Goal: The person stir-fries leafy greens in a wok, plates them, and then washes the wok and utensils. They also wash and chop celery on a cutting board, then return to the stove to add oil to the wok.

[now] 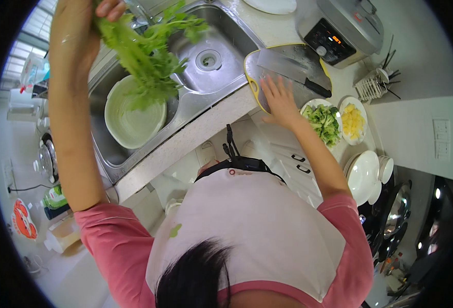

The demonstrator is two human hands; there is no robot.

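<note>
Raised high over the sink, my left hand grips a bunch of leafy green celery by its stalks, the leaves blurred and hanging down. Below the leaves, a pale green bowl sits in the left basin of the steel sink. My right hand is spread flat at the near edge of a cutting board with a yellow rim. On the board lies a cleaver with a black handle, just beyond my fingertips. Beside my right wrist stand a plate of chopped greens and a plate of yellow chunks.
Behind the board stands an electric pressure cooker; a white plate lies left of it. Stacked white dishes stand at the right near the stove. Bottles, one with a green label, stand at the far left. The right basin has a drain.
</note>
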